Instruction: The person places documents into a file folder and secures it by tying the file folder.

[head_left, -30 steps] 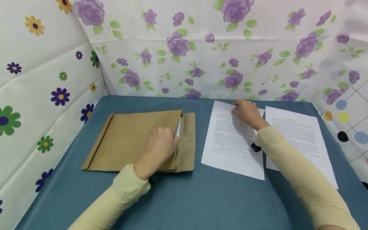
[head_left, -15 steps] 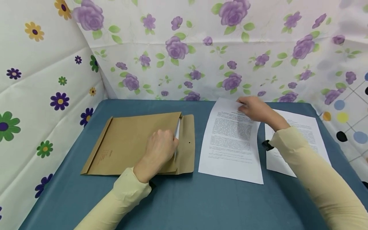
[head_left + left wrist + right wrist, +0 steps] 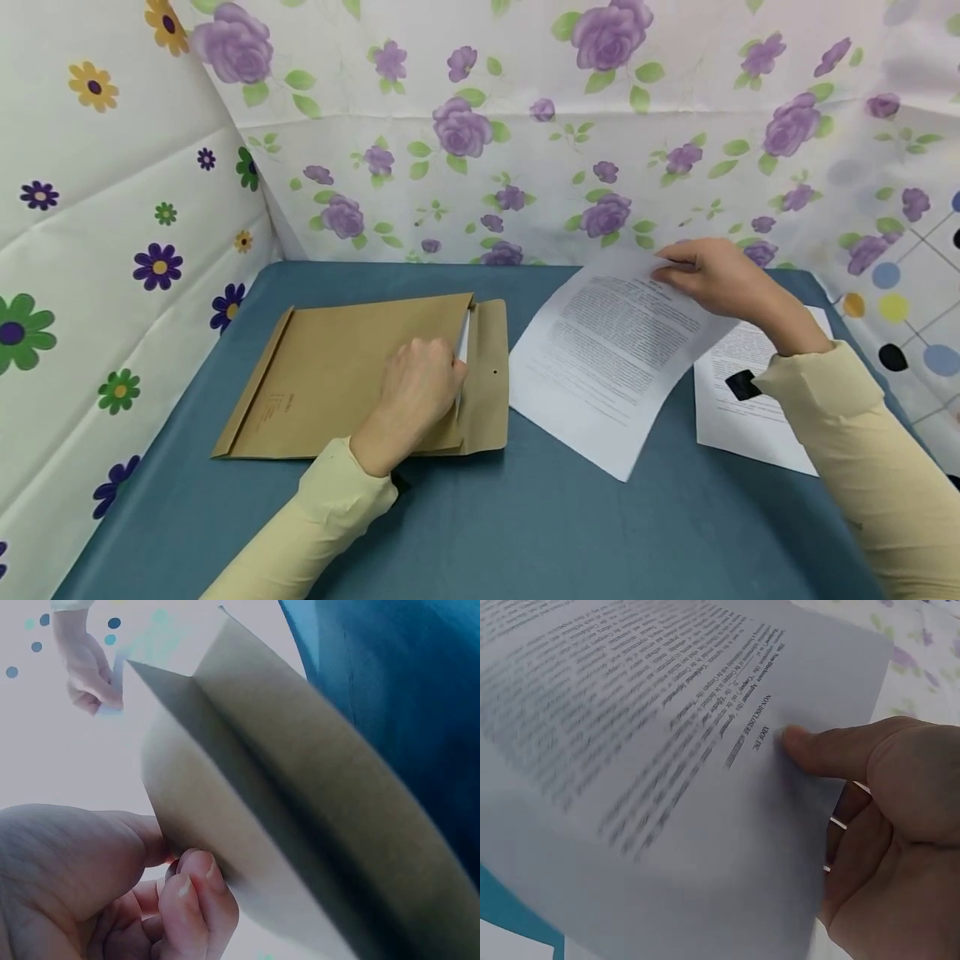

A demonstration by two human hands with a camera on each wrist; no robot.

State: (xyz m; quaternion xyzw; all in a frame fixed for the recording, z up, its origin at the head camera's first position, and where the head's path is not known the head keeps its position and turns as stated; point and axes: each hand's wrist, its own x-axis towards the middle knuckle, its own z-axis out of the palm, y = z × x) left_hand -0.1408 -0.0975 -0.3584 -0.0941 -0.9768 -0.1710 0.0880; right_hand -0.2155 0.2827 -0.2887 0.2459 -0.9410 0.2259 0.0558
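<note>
A brown envelope lies on the left half of the table, its flap folded out to the right and white paper showing at its mouth. My left hand pinches the upper layer of that mouth; in the left wrist view, thumb and fingers of the left hand hold the brown edge. My right hand grips the top edge of a printed sheet, which hangs tilted and curved right of the envelope. The right wrist view has the right hand's thumb on the printed side of the sheet.
A second printed sheet lies on the blue tablecloth at the right, partly under my right forearm and its black wrist piece. Flowered cloth hangs behind the table, with more patterned cloth at both sides.
The right hand has lifted the printed sheet off the table by its top edge and moved right, and the sheet has tilted and curved. The left hand and envelope look nearly unchanged.
</note>
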